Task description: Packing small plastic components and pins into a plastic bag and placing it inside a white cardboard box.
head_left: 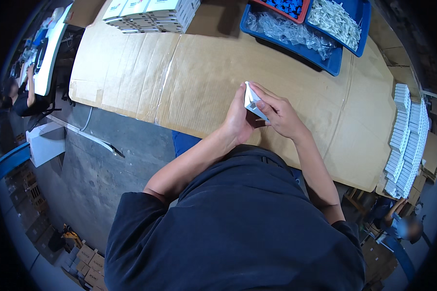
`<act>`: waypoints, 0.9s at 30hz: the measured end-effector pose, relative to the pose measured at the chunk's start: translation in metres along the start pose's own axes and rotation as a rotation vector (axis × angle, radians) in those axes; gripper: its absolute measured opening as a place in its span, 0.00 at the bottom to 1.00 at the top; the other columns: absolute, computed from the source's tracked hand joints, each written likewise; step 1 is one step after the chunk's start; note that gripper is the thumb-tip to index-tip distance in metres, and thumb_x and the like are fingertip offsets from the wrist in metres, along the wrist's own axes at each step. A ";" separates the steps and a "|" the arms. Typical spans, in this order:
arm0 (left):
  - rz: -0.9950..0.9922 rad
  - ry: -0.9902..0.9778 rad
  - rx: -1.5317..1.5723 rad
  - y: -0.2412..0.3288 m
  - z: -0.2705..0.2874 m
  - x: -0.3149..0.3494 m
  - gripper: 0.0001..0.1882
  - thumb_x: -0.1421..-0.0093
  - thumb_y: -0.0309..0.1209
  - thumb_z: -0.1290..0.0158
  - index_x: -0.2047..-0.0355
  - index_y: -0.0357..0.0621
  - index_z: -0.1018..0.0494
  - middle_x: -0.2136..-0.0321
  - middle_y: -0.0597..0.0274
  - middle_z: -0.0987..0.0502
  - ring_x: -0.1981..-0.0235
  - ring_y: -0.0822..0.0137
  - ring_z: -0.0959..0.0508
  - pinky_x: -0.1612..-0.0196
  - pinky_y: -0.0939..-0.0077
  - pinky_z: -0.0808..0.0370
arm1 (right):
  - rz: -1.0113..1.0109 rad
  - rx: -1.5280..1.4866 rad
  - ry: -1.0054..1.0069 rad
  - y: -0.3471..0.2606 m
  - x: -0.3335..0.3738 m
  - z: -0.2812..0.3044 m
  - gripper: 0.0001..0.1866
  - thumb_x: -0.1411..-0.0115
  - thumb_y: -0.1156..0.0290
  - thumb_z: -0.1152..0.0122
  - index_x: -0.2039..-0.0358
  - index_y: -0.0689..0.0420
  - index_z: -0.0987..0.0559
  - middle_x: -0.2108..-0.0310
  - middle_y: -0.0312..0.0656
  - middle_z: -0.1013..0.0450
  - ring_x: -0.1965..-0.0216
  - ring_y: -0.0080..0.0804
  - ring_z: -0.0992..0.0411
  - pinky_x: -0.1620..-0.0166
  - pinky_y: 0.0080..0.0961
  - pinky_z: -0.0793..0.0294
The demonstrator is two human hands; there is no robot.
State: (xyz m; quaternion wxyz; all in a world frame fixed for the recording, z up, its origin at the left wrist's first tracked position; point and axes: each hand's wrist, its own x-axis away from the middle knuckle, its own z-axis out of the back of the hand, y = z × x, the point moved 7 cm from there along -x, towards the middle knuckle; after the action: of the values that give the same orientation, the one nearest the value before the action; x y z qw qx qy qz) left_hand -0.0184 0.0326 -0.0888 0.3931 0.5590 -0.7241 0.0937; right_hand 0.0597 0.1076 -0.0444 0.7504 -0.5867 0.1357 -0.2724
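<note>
A small white carton (251,100) is held above the near part of the cardboard-covered table (204,82). My left hand (237,116) wraps its left side, fingers closed along it. From the right, my right hand (285,118) grips the same carton, its thumb pressed on the face toward me and its fingers over the top. A folded edge or flap shows at the carton's upper end; what is inside, if anything, cannot be made out.
Stacked white boxes (153,10) stand at the far left. At the far right are blue trays of clear plastic pieces (296,36) and whitish small parts (334,22), plus a red tray of blue parts (287,7). White cartons (405,140) line the right edge. Two people work farther off.
</note>
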 end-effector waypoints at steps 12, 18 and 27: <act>-0.140 -0.209 -0.276 0.025 -0.030 0.017 0.29 0.26 0.55 0.55 0.39 0.45 0.30 0.50 0.61 0.22 0.48 0.65 0.22 0.48 0.66 0.23 | 0.202 0.217 0.126 -0.056 0.017 0.031 0.45 0.49 0.64 0.21 0.31 0.53 0.31 0.27 0.45 0.38 0.23 0.45 0.49 0.25 0.46 0.49; -0.514 -0.313 -0.592 0.042 -0.052 0.052 0.29 0.24 0.45 0.51 0.34 0.35 0.33 0.47 0.58 0.22 0.49 0.71 0.22 0.45 0.72 0.25 | 0.157 -0.193 0.542 -0.054 0.035 0.050 0.39 0.45 0.66 0.22 0.35 0.61 0.30 0.32 0.47 0.33 0.30 0.37 0.36 0.31 0.39 0.37; -0.499 -0.288 -0.665 0.049 -0.051 0.062 0.23 0.28 0.37 0.44 0.40 0.32 0.28 0.51 0.59 0.19 0.51 0.72 0.22 0.48 0.76 0.25 | -0.100 -0.322 0.351 -0.023 0.044 0.059 0.15 0.37 0.70 0.29 0.54 0.65 0.18 0.64 0.38 0.18 0.62 0.23 0.21 0.57 0.20 0.23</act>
State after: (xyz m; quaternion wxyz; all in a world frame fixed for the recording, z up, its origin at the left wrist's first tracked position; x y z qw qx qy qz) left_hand -0.0423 0.0341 0.0025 0.4573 0.5670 -0.6051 -0.3213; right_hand 0.1208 0.1262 -0.0010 0.5978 -0.6485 0.2765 -0.3816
